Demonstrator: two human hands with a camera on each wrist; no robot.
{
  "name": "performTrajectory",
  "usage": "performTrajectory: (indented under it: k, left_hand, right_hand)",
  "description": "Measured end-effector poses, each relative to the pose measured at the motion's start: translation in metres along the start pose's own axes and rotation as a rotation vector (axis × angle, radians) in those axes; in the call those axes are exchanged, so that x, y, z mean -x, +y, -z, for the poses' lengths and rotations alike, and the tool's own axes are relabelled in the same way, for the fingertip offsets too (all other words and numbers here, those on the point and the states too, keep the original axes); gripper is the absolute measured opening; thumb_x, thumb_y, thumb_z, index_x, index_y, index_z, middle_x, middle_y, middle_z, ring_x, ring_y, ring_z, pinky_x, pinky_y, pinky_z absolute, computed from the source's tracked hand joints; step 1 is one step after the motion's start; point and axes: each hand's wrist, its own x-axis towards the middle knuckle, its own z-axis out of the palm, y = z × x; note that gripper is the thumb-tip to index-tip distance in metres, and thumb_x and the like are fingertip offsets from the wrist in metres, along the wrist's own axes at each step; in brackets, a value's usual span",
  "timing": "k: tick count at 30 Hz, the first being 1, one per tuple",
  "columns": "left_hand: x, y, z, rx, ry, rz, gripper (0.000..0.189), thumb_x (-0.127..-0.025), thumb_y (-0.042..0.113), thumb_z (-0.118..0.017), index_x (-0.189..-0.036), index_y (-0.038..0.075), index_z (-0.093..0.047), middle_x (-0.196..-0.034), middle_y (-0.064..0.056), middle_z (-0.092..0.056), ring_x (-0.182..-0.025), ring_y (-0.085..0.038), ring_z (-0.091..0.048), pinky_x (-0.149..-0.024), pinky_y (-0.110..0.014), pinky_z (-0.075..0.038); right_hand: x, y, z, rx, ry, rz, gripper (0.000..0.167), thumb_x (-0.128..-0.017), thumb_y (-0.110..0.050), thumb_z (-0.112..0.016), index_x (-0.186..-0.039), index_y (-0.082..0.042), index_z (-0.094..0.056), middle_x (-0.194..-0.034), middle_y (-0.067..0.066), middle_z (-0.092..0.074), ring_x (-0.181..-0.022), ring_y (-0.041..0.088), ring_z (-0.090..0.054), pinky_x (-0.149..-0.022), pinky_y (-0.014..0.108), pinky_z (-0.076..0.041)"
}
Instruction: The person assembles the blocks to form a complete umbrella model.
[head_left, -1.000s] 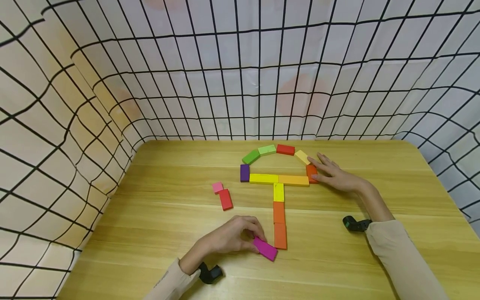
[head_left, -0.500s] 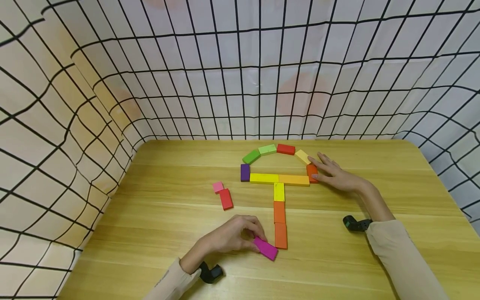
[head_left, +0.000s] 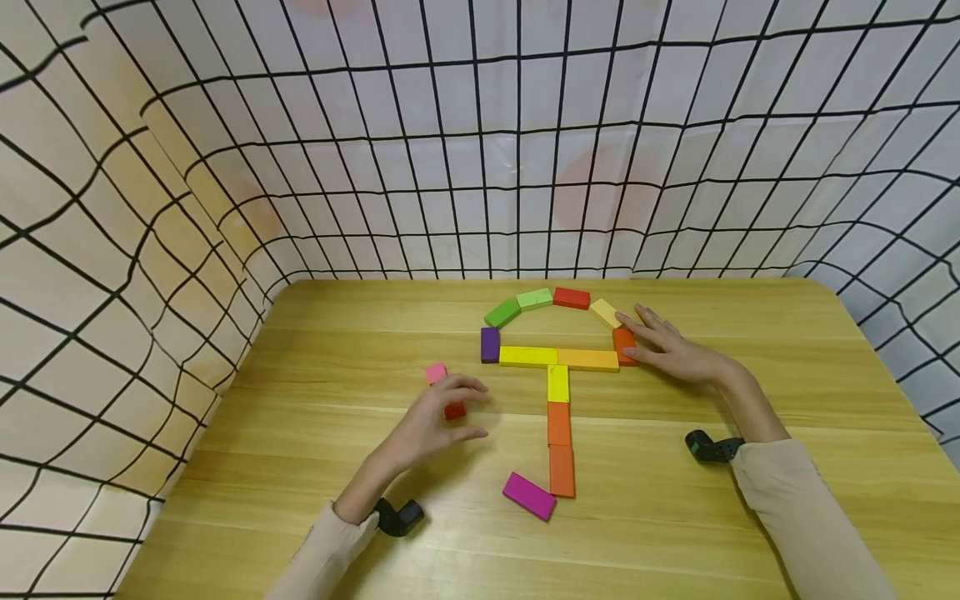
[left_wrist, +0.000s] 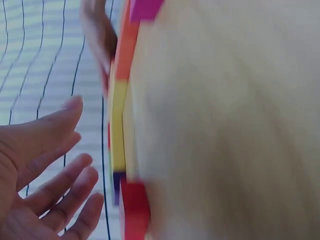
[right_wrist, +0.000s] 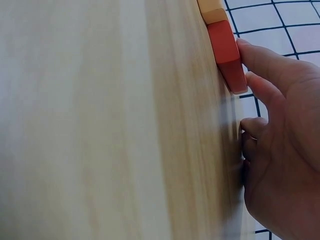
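My left hand (head_left: 427,421) is over the table with thumb and fingers spread, holding nothing. It overlaps a red block (head_left: 454,411) in the head view; the left wrist view shows that red block (left_wrist: 135,210) beyond the fingertips. A pink block (head_left: 436,372) lies just behind. The magenta block (head_left: 529,497) lies slanted, one corner close to the lower end of a column of orange and yellow blocks (head_left: 559,425). At the right end of the arch, my right hand (head_left: 678,350) touches an orange-red block (head_left: 623,346) with extended fingers; the right wrist view shows the block (right_wrist: 225,47) at the fingertips.
A yellow block (head_left: 528,357) and a light orange block (head_left: 588,360) form a crossbar. Above it curve a purple block (head_left: 490,345), green blocks (head_left: 502,313), a red block (head_left: 572,298) and a pale yellow block (head_left: 604,313). A grid-patterned cloth (head_left: 450,167) stands behind the table.
My left hand has let go of the magenta block and moved up and left, over the red block. The magenta block stays in place. My right hand has not moved.
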Motion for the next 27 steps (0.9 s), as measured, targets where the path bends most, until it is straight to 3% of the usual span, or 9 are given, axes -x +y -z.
performTrajectory:
  k: [4,10,14,27]
  left_hand:
    - [0.002,-0.017,0.015,-0.070,0.074,0.036,0.045,-0.079,0.008,-0.089,-0.120,0.000,-0.074,-0.132,-0.016,-0.067,-0.124,-0.034,-0.061,-0.106,-0.051,-0.053]
    - [0.004,-0.033,0.025,-0.053,0.050,0.093,0.052,-0.077,0.008,-0.091,-0.124,-0.001,-0.072,-0.135,-0.017,-0.065,-0.127,-0.036,-0.060,-0.109,-0.054,-0.051]
    - [0.005,-0.036,0.027,-0.039,0.037,0.097,0.053,-0.077,0.007,-0.091,-0.126,-0.001,-0.072,-0.137,-0.017,-0.065,-0.130,-0.037,-0.058,-0.113,-0.056,-0.047]
    - [0.004,-0.034,0.026,-0.137,0.005,0.041,0.053,-0.076,0.006,-0.091,-0.124,-0.001,-0.072,-0.140,-0.019,-0.062,-0.132,-0.039,-0.056,-0.111,-0.059,-0.048]
  right_hand:
    - [0.001,-0.001,0.000,-0.005,-0.004,-0.002,0.070,-0.109,-0.040,-0.051,-0.168,-0.027,-0.015,-0.174,0.017,0.012,-0.156,0.053,0.017,-0.110,0.088,0.002]
    - [0.000,0.000,0.000,-0.003,-0.005,-0.002,0.071,-0.109,-0.040,-0.051,-0.168,-0.028,-0.014,-0.174,0.017,0.013,-0.156,0.053,0.016,-0.110,0.088,0.001]
    - [0.000,0.001,0.000,0.005,0.002,-0.004,0.070,-0.109,-0.040,-0.050,-0.168,-0.028,-0.014,-0.174,0.017,0.012,-0.156,0.052,0.016,-0.110,0.088,0.001]
    - [0.000,0.002,0.000,-0.001,0.003,-0.002,0.070,-0.109,-0.040,-0.049,-0.168,-0.027,-0.014,-0.174,0.017,0.012,-0.156,0.053,0.017,-0.110,0.088,0.002]
